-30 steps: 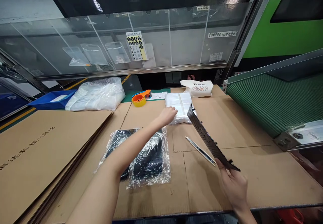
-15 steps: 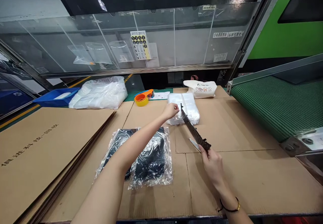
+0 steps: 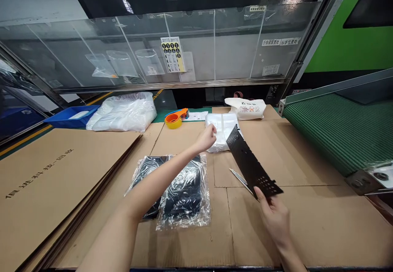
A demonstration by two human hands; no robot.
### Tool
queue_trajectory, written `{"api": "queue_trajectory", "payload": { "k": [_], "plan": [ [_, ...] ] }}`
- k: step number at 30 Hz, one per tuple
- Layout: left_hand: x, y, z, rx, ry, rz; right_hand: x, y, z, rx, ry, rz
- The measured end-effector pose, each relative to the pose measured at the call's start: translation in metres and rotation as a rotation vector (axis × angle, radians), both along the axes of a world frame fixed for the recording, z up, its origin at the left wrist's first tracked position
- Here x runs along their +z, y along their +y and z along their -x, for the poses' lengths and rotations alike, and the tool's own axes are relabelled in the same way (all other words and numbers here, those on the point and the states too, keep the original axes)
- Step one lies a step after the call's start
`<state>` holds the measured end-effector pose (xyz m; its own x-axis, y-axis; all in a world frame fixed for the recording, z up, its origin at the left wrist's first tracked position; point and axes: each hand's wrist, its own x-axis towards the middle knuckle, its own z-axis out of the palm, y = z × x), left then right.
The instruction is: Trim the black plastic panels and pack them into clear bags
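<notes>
In the head view, the right hand (image 3: 274,219) grips a flat black panel (image 3: 250,159) by its lower end, thumb on the near face; the panel is tilted above the table (image 3: 307,223), its far end beside a stack of clear bags (image 3: 225,125). The left hand (image 3: 206,139) is curled closed at the stack's left edge; its fingertips are too small to make out, so I cannot tell whether it pinches a bag. A slim knife (image 3: 239,177) lies on the table, partly behind the panel. Dark parts in clear wrapping (image 3: 184,196) lie below the left forearm. A tape dispenser (image 3: 173,120) and a white pouch (image 3: 248,108) sit farther back, either side of the stack.
</notes>
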<state>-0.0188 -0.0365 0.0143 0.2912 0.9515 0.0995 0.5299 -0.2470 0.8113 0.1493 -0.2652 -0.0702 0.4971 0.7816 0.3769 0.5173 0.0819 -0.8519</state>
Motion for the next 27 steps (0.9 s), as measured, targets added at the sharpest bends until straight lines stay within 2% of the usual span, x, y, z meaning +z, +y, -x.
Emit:
{"api": "queue_trajectory", "payload": {
  "k": [3,7,9,11,13,15,19,21,24,27],
  "plan": [
    [0.001,-0.012,0.011,-0.033,0.059,-0.031,0.002,-0.024,-0.005,0.081,0.468,0.124],
    [0.018,-0.028,0.018,-0.113,0.057,-0.041,0.005,-0.039,0.000,0.380,1.130,0.334],
    [0.027,-0.038,0.020,-0.227,0.061,-0.014,0.008,-0.038,0.008,0.372,1.358,0.369],
    [0.033,-0.048,0.022,-0.332,0.078,0.009,0.009,-0.035,0.017,0.239,1.517,0.322],
    [0.031,-0.057,0.023,-0.383,0.124,-0.014,0.008,-0.034,0.024,0.107,1.597,0.239],
    [0.025,-0.065,0.023,-0.367,0.204,-0.131,0.004,-0.035,0.028,0.016,1.595,0.181],
    [0.008,-0.077,0.013,-0.189,0.470,-0.654,-0.005,-0.043,0.037,0.007,1.462,0.115],
    [0.004,-0.083,0.005,-0.134,0.601,-0.859,-0.005,-0.044,0.045,0.010,1.457,0.086],
    [0.003,-0.094,-0.004,-0.170,0.678,-1.007,0.003,-0.042,0.054,-0.015,1.483,0.163],
    [0.004,-0.105,-0.006,-0.227,0.696,-1.083,0.012,-0.037,0.050,0.014,1.435,0.304]
  ]
}}
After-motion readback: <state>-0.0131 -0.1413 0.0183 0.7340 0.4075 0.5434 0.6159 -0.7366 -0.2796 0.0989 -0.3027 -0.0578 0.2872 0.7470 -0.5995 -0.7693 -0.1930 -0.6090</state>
